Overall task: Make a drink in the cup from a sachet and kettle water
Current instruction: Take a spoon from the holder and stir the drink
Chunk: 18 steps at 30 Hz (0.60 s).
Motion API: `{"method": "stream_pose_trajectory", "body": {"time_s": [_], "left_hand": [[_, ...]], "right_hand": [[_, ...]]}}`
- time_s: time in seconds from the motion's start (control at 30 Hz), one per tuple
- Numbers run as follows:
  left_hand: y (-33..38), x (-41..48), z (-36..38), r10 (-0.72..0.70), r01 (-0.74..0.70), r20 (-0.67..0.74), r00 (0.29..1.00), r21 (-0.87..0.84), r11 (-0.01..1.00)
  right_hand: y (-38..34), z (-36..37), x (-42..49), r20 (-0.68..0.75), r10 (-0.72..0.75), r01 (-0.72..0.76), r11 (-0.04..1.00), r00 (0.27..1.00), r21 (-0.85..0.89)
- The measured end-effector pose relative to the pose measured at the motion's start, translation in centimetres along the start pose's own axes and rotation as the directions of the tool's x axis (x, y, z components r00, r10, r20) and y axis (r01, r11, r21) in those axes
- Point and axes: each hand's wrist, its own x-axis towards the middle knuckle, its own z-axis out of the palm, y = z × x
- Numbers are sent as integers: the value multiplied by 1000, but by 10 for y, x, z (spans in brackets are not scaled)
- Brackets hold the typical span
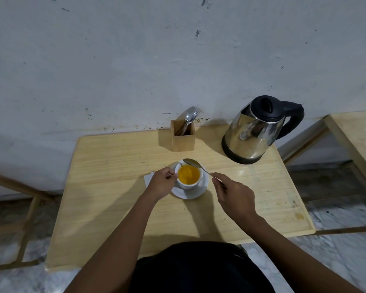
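Note:
A white cup [183, 184] full of orange drink [188, 174] stands on a white saucer [195, 192] in the middle of the wooden table [114, 197]. My left hand [161, 182] grips the cup's left side. My right hand [232, 194] pinches the handle of a metal spoon [193, 163], whose bowl hovers over the cup's far rim, out of the liquid. A white sachet [148, 178] lies flat under my left hand, mostly hidden. The steel kettle [256, 132] with a black lid and handle stands at the back right.
A wooden holder [183, 136] with a spoon and forks stands behind the cup near the wall. A second wooden table [359, 132] is at the right. Wooden frame legs show at the left, over a marble floor.

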Motion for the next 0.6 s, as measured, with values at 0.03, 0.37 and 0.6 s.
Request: {"method": "stream_pose_trajectory", "body": {"time_s": [0.03,0.37,0.6], "left_hand": [[0,0,0,-4,4,-1,1000,-1,1000],[-1,1,0,-13,13,4,1000,5,1000],[-2,1,0,-19,19,8,1000,-11,1000]], "right_hand": [[0,0,0,2,-5,5,1000,1000,0],[6,3,-8,-82,-11,14,1000,997,26],[9,7,-11,-18,19,-18,999,1000,38]]}}
